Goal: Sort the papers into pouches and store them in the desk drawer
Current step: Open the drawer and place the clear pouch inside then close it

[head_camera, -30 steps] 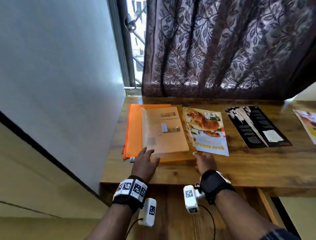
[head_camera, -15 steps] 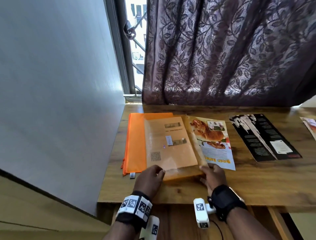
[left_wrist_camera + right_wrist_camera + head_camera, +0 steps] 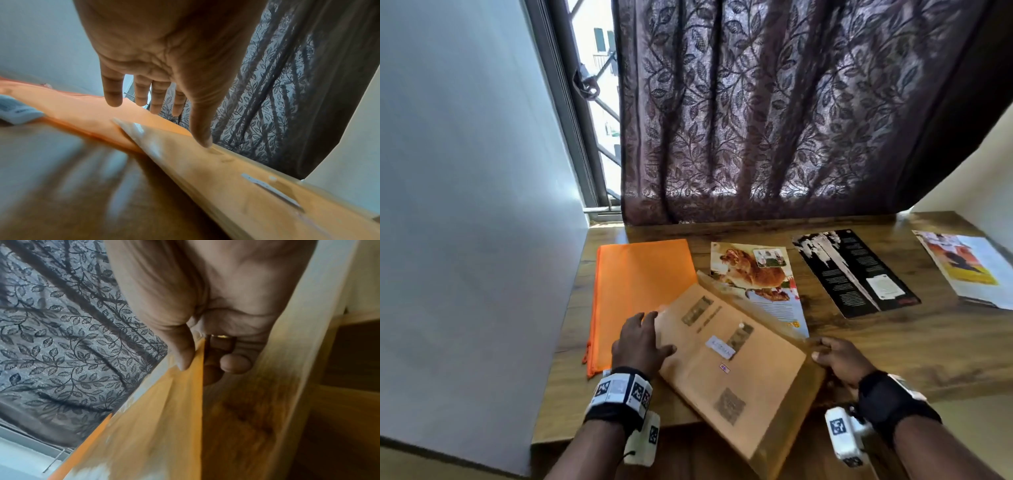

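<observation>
A tan translucent pouch [image 3: 732, 370] with stickers lies askew over the desk's front edge, one corner hanging off. My right hand [image 3: 835, 359] pinches its right edge, thumb on top and fingers beneath, as the right wrist view shows [image 3: 197, 363]. My left hand [image 3: 642, 342] hovers with straight fingers; its thumb [image 3: 202, 139] touches the pouch's left edge. An orange pouch [image 3: 640, 294] lies flat at the desk's left. A dog leaflet [image 3: 756, 277], a black leaflet [image 3: 856, 270] and a colourful paper [image 3: 969, 270] lie to the right.
The wooden desk [image 3: 893, 342] meets a grey wall [image 3: 465, 205] on the left. A dark leaf-patterned curtain [image 3: 774, 120] hangs behind it, beside a barred window [image 3: 599, 85]. A small white tag [image 3: 14, 110] lies at the orange pouch's near corner.
The tan pouch has been slid off the orange pouch toward me and turned askew, uncovering the orange pouch and more of the dog leaflet. My right hand has taken hold of its edge.
</observation>
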`<state>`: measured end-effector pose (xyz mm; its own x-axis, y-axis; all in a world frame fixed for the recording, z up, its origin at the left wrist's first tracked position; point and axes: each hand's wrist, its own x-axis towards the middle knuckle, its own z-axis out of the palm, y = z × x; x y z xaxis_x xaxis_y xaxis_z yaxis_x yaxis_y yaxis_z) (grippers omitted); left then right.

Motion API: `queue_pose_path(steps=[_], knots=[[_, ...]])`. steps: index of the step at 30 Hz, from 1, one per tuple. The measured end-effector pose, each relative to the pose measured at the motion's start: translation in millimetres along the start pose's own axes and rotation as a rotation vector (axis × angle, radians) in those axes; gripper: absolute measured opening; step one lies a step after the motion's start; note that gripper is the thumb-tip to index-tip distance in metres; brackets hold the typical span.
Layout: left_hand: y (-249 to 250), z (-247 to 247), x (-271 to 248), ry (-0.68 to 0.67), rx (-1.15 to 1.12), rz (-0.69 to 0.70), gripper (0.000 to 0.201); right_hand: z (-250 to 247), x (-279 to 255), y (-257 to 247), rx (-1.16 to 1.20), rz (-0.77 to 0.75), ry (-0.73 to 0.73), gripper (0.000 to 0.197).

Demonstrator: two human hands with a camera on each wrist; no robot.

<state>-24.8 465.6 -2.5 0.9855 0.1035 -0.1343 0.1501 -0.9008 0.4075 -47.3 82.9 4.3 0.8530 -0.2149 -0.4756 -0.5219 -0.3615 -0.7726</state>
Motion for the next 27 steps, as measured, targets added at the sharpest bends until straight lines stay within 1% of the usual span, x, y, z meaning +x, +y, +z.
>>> queue_pose_path(steps=[2,3,4,5,6,8,10,13,16,18,20,21,23,27], knots=[[2,2,0,-0.044,0.044,-0.012,0.095,-2,5,2,-0.024,-0.008,0.040,0.019],[3,3,-2,-0.070,0.065,-0.019,0.098,-2,8,6,-0.005,-0.008,0.096,0.017],[4,4,-3,-0.095,0.086,-0.025,0.100,-1,11,11,0.048,0.002,0.171,0.018],[4,6,-5,-0.113,0.111,-0.026,0.100,3,13,16,0.143,0.026,0.239,0.021],[4,7,-8,-0.119,0.142,-0.020,0.099,7,12,21,0.274,0.062,0.276,0.023],[5,7,-11,-0.118,0.179,-0.023,0.099,20,1,26,0.495,0.120,0.257,0.023],[4,7,-14,-0.115,0.186,-0.044,0.102,32,-16,30,0.569,0.145,0.219,0.023],[1,8,-17,-0.107,0.207,-0.072,0.104,47,-42,32,0.574,0.147,0.187,0.020],[-2,12,-20,-0.096,0.224,-0.075,0.101,60,-57,33,0.556,0.109,0.117,0.027],[-1,14,-22,-0.100,0.219,-0.085,0.101,67,-60,35,0.525,0.082,0.127,0.033],[2,13,-24,-0.113,0.198,-0.138,0.100,69,-62,37,0.502,0.069,0.153,0.033],[4,10,-25,-0.108,0.168,-0.182,0.097,68,-63,37,0.494,0.069,0.162,0.033],[6,3,-25,-0.088,0.103,-0.249,0.085,63,-67,34,0.481,0.064,0.165,0.032],[1,-7,-36,-0.109,0.065,-0.265,0.054,49,-74,36,0.460,0.039,0.118,0.034]])
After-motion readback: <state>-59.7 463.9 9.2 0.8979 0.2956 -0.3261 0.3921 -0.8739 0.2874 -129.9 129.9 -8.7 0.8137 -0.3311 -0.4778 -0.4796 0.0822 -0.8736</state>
